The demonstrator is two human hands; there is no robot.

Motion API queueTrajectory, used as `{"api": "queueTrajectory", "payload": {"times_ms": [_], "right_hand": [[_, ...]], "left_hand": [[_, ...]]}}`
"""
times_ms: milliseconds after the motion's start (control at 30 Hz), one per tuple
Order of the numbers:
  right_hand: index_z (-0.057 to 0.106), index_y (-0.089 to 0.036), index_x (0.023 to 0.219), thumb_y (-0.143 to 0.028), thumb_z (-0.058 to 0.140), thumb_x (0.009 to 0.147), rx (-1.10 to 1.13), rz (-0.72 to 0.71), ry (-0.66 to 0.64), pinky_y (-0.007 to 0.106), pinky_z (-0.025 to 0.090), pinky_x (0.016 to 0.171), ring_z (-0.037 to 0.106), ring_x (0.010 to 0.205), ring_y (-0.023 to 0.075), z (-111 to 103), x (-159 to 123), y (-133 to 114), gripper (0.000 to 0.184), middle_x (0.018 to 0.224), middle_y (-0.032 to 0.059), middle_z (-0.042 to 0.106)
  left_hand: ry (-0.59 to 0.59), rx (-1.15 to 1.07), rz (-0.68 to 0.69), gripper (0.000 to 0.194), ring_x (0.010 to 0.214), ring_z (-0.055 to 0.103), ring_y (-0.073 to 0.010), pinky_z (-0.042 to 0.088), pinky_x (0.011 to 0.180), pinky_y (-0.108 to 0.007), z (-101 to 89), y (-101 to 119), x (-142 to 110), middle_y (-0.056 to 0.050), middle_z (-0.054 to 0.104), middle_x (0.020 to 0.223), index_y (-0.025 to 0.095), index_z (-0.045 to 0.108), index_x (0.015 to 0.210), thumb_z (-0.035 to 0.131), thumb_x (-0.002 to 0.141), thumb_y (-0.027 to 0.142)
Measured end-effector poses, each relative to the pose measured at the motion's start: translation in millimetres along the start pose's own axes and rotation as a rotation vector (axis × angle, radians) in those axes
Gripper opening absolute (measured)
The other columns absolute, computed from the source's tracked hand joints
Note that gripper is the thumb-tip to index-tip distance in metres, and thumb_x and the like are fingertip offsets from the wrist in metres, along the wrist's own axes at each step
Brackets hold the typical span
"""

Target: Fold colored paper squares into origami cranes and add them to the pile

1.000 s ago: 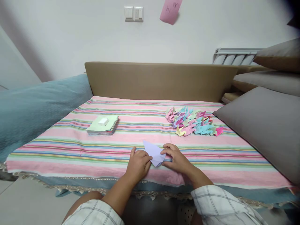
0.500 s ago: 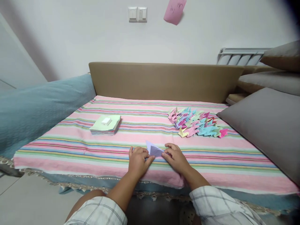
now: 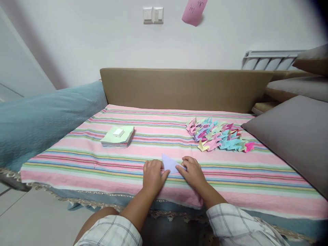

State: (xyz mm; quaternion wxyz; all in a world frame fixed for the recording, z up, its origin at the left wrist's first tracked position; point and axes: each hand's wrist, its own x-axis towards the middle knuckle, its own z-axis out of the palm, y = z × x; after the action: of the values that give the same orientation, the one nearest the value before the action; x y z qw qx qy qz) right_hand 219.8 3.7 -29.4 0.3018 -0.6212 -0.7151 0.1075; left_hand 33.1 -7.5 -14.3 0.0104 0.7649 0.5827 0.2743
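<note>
A lilac sheet of origami paper (image 3: 169, 164), folded to a triangle, lies low over the striped cloth with one point facing away from me. My left hand (image 3: 153, 175) grips its left side, the thumb along the near edge and the fingers curled beside it. At the right corner, my right hand (image 3: 192, 171) pinches the paper between thumb and fingers. The fingertips partly cover both lower corners. Beyond my right hand sits a cluster of folded paper cranes (image 3: 220, 136) in pink, blue, green, purple and yellow.
A stack of square paper (image 3: 109, 138) with a small white block (image 3: 118, 132) on top rests at the left. Grey cushions (image 3: 294, 136) border the right, a blue armrest (image 3: 56, 109) the left. Behind stands a brown backrest (image 3: 179, 89). The striped cloth (image 3: 77, 171) covers the seat.
The near part of the lilac paper has been folded up and over, turning the kite-like shape into a triangle. My hands have closed in at its lower corners. The view has shifted slightly left.
</note>
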Motion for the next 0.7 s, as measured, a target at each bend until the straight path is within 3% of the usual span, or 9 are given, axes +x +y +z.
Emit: {"api": "queueTrajectory", "payload": {"times_ms": [133, 200, 367, 700], "right_hand": [[0.056, -0.020, 0.065, -0.043, 0.056, 0.078, -0.010, 0.009, 0.001, 0.037, 0.037, 0.087, 0.050, 0.099, 0.0233, -0.1, 1.1, -1.2, 0.026, 0.105, 0.0072, 0.058], [0.055, -0.020, 0.064, -0.043, 0.056, 0.078, -0.014, 0.006, 0.000, 0.036, 0.037, 0.086, 0.050, 0.098, 0.0230, 0.1, 1.3, -1.2, 0.027, 0.104, 0.0070, 0.058], [0.054, -0.020, 0.064, -0.043, 0.056, 0.078, -0.031, 0.007, -0.004, 0.036, 0.038, 0.085, 0.050, 0.097, 0.0229, 0.1, 1.3, -0.9, 0.027, 0.104, 0.0067, 0.058], [0.054, -0.020, 0.064, -0.042, 0.056, 0.078, -0.051, 0.011, -0.012, 0.034, 0.038, 0.083, 0.050, 0.096, 0.0217, -0.1, 0.7, -1.4, 0.026, 0.103, 0.0061, 0.058]], "left_hand": [[0.047, 0.054, 0.135, 0.026, 0.110, 0.048, -0.0243, 0.028, 0.102, -0.047, 3.3, 1.5, -4.0, -0.005, 0.060, 0.117, 0.025, 0.059, 0.106, 0.059, 0.080, 0.030], [0.039, 0.090, 0.189, 0.030, 0.117, 0.045, -0.0260, 0.025, 0.104, -0.051, 6.3, 1.0, -5.6, -0.003, 0.056, 0.126, 0.029, 0.057, 0.113, 0.054, 0.083, 0.027], [-0.024, 0.140, 0.206, 0.034, 0.123, 0.041, -0.0289, 0.026, 0.103, -0.056, 11.5, -1.9, -6.0, -0.004, 0.054, 0.130, 0.027, 0.055, 0.120, 0.047, 0.087, 0.027], [-0.106, 0.135, 0.169, 0.036, 0.123, 0.042, -0.0278, 0.028, 0.104, -0.054, 11.3, -1.7, -4.2, -0.003, 0.052, 0.132, 0.025, 0.053, 0.123, 0.044, 0.088, 0.030]]}}
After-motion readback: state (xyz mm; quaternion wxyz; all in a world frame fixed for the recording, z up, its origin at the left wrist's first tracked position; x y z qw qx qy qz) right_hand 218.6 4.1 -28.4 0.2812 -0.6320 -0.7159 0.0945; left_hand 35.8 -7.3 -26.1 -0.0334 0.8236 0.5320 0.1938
